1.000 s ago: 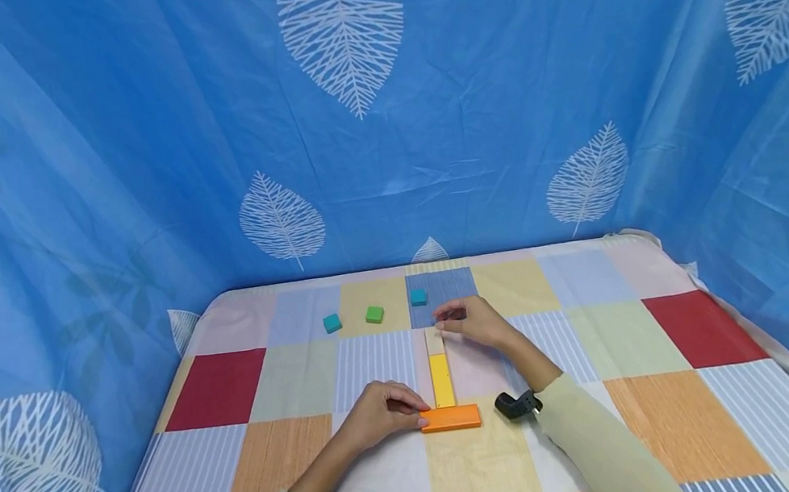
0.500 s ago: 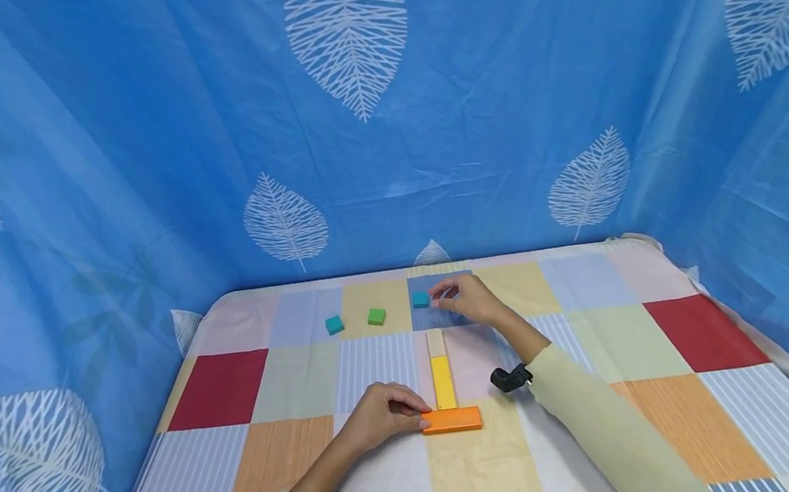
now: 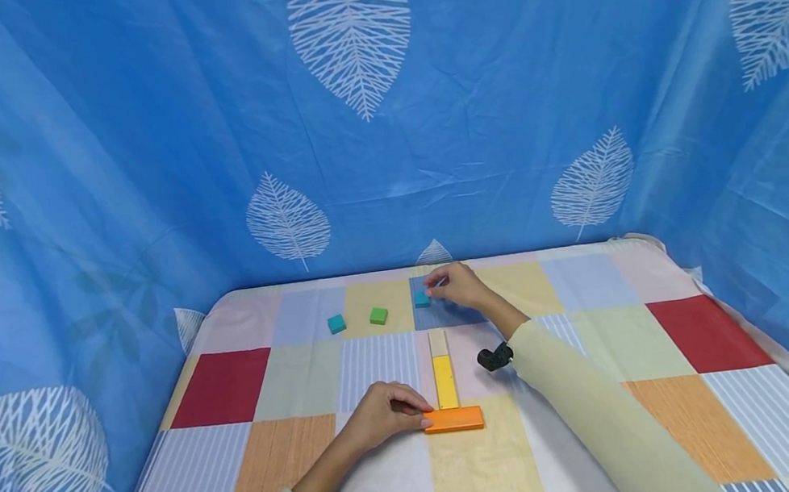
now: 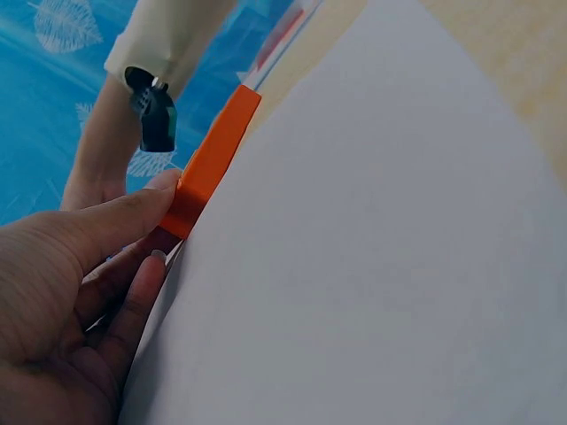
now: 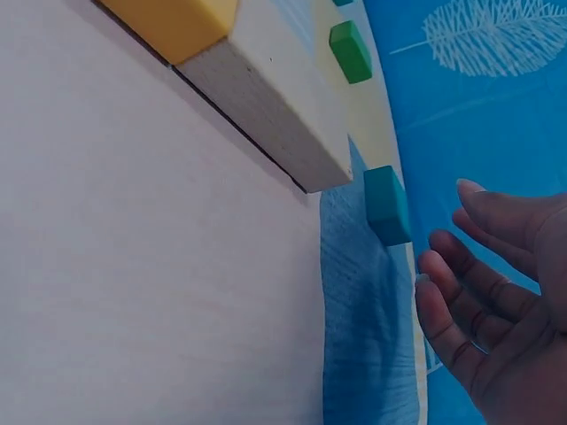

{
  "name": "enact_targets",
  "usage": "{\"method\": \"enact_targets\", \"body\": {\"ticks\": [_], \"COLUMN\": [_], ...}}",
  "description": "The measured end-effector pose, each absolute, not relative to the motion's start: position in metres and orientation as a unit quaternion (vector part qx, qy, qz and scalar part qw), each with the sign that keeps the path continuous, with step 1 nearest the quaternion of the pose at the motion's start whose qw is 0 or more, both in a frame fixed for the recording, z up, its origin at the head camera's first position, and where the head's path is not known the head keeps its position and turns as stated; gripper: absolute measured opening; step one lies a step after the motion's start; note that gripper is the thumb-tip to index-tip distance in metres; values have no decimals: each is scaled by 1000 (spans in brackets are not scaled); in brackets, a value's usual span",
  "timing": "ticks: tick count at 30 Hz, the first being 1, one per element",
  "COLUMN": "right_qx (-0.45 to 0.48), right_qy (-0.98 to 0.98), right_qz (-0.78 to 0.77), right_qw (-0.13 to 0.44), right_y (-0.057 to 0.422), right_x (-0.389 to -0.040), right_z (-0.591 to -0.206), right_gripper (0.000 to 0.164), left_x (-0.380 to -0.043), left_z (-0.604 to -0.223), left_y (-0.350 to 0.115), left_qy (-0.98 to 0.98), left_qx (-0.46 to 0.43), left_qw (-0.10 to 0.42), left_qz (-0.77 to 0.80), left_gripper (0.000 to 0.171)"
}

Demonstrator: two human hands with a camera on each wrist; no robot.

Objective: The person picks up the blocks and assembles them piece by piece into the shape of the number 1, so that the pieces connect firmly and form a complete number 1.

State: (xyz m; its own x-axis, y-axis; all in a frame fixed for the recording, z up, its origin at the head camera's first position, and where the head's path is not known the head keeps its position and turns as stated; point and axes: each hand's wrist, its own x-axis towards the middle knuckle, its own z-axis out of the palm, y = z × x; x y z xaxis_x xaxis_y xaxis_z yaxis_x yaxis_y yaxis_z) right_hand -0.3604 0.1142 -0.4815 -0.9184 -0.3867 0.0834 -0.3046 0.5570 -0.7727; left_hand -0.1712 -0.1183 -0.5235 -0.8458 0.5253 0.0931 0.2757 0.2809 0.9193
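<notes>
My head view is evenly and brightly lit from above, with soft, short shadows under my arms on the patchwork-checked cloth of the desk [image 3: 597, 353], no glare, and the blue leaf-printed curtain [image 3: 135, 146] bowing outward at the edges from the wide lens. My left wrist view is dimmer and bluish, my left hand [image 4: 62, 292] close, large and soft in focus beside the flat orange rectangular block [image 4: 213, 159]. In my right wrist view the pale wooden bar [image 5: 266, 106] is sharp, while my right hand [image 5: 496, 301] sits in shade and is slightly blurred.

Orange block [image 3: 453, 419], yellow block [image 3: 444, 381], teal cube [image 3: 421, 299]; cloth [image 3: 675, 401] seemingly pastel checks.
</notes>
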Motion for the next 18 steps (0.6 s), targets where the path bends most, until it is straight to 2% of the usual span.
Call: {"method": "enact_targets", "body": {"ticks": [18], "right_qx": [-204], "right_qy": [885], "right_qz": [-407], "right_qw": [97], "right_y": [105], "right_x": [-377], "right_z": [-493], "right_gripper": [28], "left_x": [-170], "left_z": [-521], "left_y": [-117], "left_qy": [796], "left_qx": [242], "left_qw": [110], "left_qz": [543], "left_gripper": [13]}}
